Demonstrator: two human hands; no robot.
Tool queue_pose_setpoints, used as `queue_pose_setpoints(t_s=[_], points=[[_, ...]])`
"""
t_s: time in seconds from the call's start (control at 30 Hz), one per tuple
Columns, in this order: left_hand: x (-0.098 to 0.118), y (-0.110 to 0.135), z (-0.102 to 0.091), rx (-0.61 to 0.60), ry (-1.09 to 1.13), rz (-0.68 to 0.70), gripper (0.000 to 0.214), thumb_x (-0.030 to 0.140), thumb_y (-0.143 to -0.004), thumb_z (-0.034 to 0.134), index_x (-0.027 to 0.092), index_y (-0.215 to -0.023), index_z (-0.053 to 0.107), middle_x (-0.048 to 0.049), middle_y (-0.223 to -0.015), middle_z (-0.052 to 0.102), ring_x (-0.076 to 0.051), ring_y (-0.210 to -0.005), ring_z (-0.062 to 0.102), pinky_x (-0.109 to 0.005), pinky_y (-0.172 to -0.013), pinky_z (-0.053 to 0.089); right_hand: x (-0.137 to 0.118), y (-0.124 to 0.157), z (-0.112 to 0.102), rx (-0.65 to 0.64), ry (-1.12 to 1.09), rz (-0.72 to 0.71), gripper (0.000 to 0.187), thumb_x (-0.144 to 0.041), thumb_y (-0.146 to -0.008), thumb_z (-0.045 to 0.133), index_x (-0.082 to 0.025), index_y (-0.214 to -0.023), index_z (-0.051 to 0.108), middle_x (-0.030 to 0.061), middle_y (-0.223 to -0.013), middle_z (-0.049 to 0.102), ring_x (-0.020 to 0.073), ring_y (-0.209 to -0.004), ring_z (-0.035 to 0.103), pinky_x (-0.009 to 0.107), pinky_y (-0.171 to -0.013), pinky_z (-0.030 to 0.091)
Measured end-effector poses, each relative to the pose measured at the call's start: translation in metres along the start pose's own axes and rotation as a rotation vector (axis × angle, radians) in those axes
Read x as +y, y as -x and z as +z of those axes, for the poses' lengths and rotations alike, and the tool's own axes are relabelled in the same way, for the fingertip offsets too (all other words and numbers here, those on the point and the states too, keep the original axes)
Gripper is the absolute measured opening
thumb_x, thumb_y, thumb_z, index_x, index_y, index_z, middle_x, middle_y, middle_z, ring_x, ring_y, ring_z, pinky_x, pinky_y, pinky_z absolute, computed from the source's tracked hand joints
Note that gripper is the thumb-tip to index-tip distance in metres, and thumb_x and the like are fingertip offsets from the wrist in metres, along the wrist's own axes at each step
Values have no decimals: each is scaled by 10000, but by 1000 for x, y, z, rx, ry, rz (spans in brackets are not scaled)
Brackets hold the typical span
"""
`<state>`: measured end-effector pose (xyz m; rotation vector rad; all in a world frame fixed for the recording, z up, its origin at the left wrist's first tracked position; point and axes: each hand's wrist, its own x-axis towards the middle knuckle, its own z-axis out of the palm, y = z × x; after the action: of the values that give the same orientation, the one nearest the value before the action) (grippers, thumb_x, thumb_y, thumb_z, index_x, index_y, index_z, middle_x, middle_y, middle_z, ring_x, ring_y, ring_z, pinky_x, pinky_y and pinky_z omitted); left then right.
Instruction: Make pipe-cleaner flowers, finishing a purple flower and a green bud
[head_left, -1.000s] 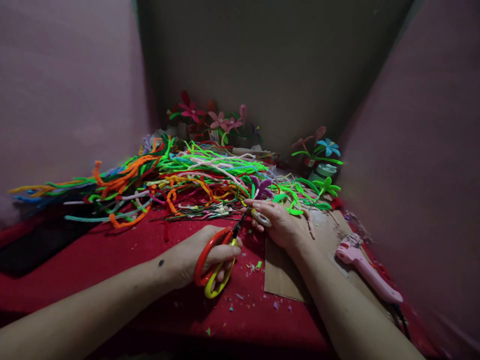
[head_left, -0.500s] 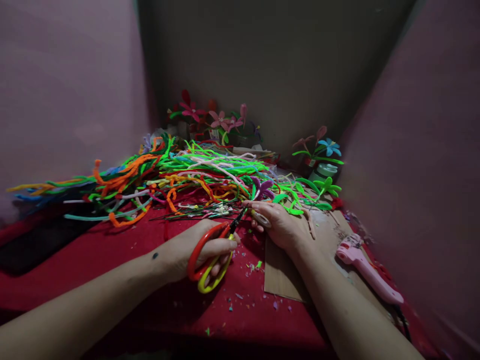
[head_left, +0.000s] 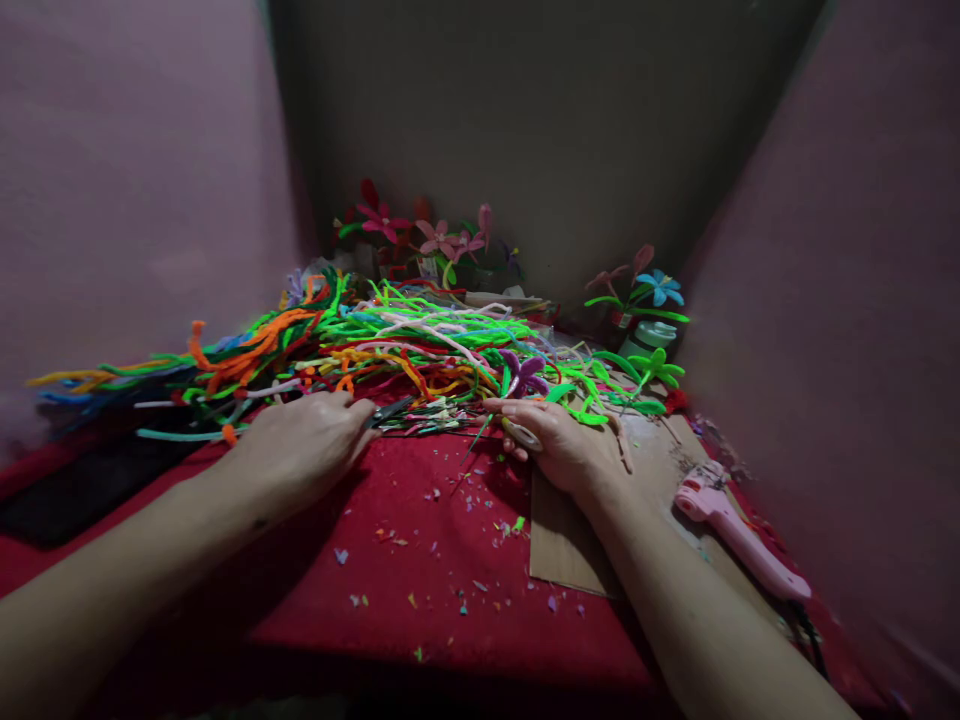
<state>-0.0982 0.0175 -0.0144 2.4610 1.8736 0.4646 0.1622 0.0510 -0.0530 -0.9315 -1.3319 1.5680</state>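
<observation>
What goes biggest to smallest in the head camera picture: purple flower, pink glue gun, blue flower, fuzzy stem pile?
1. Fuzzy stem pile
2. Pink glue gun
3. Purple flower and blue flower: too close to rank; purple is nearer.

Left hand (head_left: 304, 440) palm down, its fingers (head_left: 363, 416) curled and directed toward the right hand (head_left: 559, 440); the left forearm (head_left: 169, 545) runs back and outward behind them, a dark spot (head_left: 260, 523) near the wrist (head_left: 244, 485). The right hand extends its index finger (head_left: 516, 408), other fingers bent beneath; the right forearm (head_left: 675, 575) slants outward behind them.
</observation>
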Motion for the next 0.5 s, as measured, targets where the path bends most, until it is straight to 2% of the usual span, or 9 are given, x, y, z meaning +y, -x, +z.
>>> queue_pose_setpoints(t_s=[0.03, 0.1, 0.13, 0.2, 0.27, 0.4, 0.5], points=[[9, -6, 0, -4, 81, 39, 216, 344, -785, 519, 180, -806, 658, -62, -761, 608, -176, -671, 514, -246, -575, 314, 0, 0, 0, 0, 2, -3, 324, -272, -721, 590, -133, -995, 692, -8, -533, 506, 72, -435, 391, 239, -427, 265], [30, -21, 4, -105, 368, 54, 270, 384, -799, 495, 173, -738, 652, -43, -706, 616, -155, -646, 530, -234, -571, 343, 0, 1, 1, 1, 0, -12, 326, -275, -720, 584, -136, -996, 691, -15, -529, 520, 67, -426, 384, 236, -427, 265], [40, -28, 7, -184, 513, -6, 316, 414, -790, 496, 158, -657, 624, -31, -602, 581, -133, -547, 497, -228, -508, 328, 0, 1, 1, 3, 0, -15, 330, -279, -719, 584, -141, -998, 690, -17, -529, 531, 67, -423, 388, 233, -425, 269], [57, -42, 17, -351, 819, -140, 343, 458, -774, 492, 155, -656, 602, -2, -508, 543, -95, -388, 404, -219, -400, 271, 0, 1, 1, 9, 2, -10, 345, -290, -710, 590, -147, -1008, 689, -16, -533, 554, 73, -424, 407, 228, -421, 281], [66, -50, 28, -464, 982, -197, 379, 483, -764, 502, 150, -601, 581, 11, -448, 502, -70, -325, 326, -213, -349, 213, 0, 0, 1, 17, 4, 4, 360, -297, -700, 599, -149, -1016, 688, -6, -550, 579, 84, -440, 435, 225, -420, 295], [73, -53, 42, -478, 1114, -256, 332, 418, -745, 553, 129, -586, 587, 34, -406, 442, -45, -327, 263, -190, -343, 148, -2, 0, 1, 7, 6, 24, 357, -293, -683, 607, -156, -1001, 693, 14, -612, 613, 94, -476, 467, 220, -420, 300], [75, -52, 43, -425, 1064, -251, 266, 353, -721, 558, 134, -569, 571, 49, -387, 408, -47, -328, 247, -195, -353, 134, -3, 1, 2, 0, 17, 34, 359, -289, -676, 608, -156, -998, 693, 21, -641, 626, 91, -481, 472, 214, -421, 302]])
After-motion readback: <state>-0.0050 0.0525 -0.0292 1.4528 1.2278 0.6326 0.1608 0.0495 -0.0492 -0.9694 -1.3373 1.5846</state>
